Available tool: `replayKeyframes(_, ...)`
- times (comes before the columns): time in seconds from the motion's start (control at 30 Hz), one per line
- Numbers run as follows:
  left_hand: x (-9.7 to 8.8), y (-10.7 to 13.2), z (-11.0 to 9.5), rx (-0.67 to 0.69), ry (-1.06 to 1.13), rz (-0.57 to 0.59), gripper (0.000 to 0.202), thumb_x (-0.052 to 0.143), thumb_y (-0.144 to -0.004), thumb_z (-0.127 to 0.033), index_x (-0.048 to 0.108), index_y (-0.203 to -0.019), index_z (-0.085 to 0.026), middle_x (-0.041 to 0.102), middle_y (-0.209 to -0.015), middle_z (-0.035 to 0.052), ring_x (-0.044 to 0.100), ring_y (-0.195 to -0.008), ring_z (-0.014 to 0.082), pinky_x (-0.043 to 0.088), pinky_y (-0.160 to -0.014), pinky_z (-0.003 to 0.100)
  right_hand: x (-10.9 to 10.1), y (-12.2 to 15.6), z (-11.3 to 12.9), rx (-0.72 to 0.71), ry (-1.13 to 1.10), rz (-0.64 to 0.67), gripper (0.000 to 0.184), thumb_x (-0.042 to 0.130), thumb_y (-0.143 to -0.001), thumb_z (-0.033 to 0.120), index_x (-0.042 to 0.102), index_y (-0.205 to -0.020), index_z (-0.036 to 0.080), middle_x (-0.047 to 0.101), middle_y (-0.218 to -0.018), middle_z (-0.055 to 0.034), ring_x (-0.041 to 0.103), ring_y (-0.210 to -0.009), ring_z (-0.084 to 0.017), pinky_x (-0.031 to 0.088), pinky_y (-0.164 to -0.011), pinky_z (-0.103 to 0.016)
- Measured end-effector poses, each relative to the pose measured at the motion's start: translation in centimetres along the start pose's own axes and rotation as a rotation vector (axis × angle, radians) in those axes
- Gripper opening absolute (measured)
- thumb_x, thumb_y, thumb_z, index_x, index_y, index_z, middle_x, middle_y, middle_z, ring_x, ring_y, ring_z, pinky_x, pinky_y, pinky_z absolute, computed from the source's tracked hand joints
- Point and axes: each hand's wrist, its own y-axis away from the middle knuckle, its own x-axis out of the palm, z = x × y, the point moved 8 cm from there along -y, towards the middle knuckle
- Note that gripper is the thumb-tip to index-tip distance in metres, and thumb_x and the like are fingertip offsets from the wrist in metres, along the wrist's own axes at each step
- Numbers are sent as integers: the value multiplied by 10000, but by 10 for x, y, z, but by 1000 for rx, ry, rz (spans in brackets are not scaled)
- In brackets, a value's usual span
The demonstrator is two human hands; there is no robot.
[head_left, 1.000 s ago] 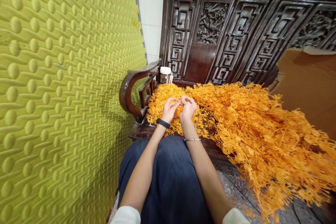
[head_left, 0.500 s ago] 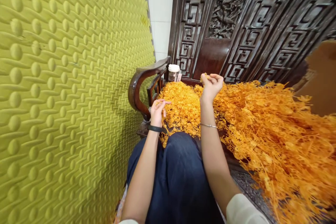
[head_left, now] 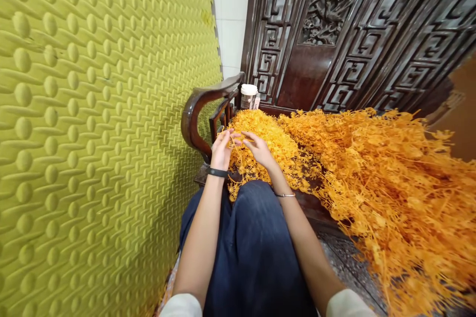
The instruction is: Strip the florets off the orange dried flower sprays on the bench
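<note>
My left hand (head_left: 221, 151) is closed with its fingertips around a thin orange artificial sprig (head_left: 232, 142), partly lost against the heap behind it. Just right of it is my right hand (head_left: 259, 149), its thumb and fingers stretched apart toward the left fingertips. Whether the right fingertips touch the sprig is hard to make out. Behind and below both hands lies a heap of loose orange artificial sprigs (head_left: 273, 133) on the dark wooden bench.
A large pile of long orange stems (head_left: 401, 183) spreads to the right. A white-lidded jar (head_left: 249, 96) stands by the curved wooden armrest (head_left: 191, 116). The carved backrest (head_left: 305, 74) rises behind. Yellow-green foam matting (head_left: 111, 133) covers the left side.
My right hand has come down and left from above the heap to beside my left hand, and its fingers have spread. My left hand has risen slightly. The view has shifted a little.
</note>
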Motion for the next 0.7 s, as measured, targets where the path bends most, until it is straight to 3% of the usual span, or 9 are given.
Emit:
replayKeyframes(0.07, -3, 0, 0, 7, -26, -27, 329, 688, -683, -394, 597, -876, -143, 658, -754, 28, 598, -607, 106, 450, -634, 252, 3, 5, -9, 21, 4, 13, 290, 571, -744, 186, 609, -1032, 190, 619, -1106, -78, 568, -1024, -187, 430, -911, -371)
replayKeyframes(0.13, -8, 0, -1, 45, -82, -74, 330, 712, -649, -380, 588, -847, -147, 645, -794, 31, 608, -695, 124, 455, -673, 263, 3, 11, -15, 41, 7, -8, 253, 604, -710, 172, 612, -963, 185, 643, -934, -53, 594, -882, -171, 458, -832, -345)
replayKeyframes(0.2, -10, 1, -4, 111, -166, -103, 342, 744, -606, -334, 574, -844, -156, 632, -880, 40, 605, -852, 151, 455, -775, 285, 0, 16, -17, 46, -26, -60, 190, 645, -696, 230, 595, -874, 183, 616, -799, -23, 582, -767, -155, 465, -735, -306)
replayKeyframes(0.33, -4, 3, 2, 132, -372, -44, 553, 803, -507, -249, 514, -975, -190, 609, -1018, 55, 540, -1062, 185, 385, -944, 335, -5, 24, -7, -44, -138, -147, 168, 632, -739, 322, 541, -786, 189, 585, -795, -17, 564, -759, -143, 447, -703, -272)
replayKeyframes(0.43, 1, 5, 19, 1, -499, 38, 662, 826, -451, -240, 476, -1011, -189, 629, -899, 37, 591, -924, 188, 415, -885, 353, -14, 23, 6, -144, -107, -208, 113, 569, -798, 295, 528, -783, 191, 571, -781, -16, 557, -763, -139, 442, -726, -272)
replayKeyframes(0.53, 8, 8, 32, -101, -525, 154, 506, 783, -538, -322, 520, -942, -166, 604, -706, -7, 581, -675, 143, 444, -716, 301, -18, 16, 15, -218, 13, -205, 73, 522, -829, 252, 522, -787, 192, 574, -765, -13, 552, -742, -136, 438, -715, -269)
replayKeyframes(0.63, 7, 5, 32, -75, -588, 180, 297, 685, -663, -403, 561, -762, -152, 499, -534, -42, 455, -495, 97, 365, -545, 245, -12, 13, 15, -291, 142, -136, 60, 493, -842, 223, 513, -795, 190, 574, -765, -19, 546, -733, -142, 434, -703, -274)
replayKeyframes(0.7, 3, 2, 32, -57, -658, 156, 280, 662, -687, -408, 552, -671, -151, 438, -488, -52, 389, -459, 86, 308, -499, 237, -8, 14, 12, -315, 257, -176, 72, 476, -845, 211, 496, -779, 191, 563, -755, -28, 532, -728, -152, 427, -699, -289)
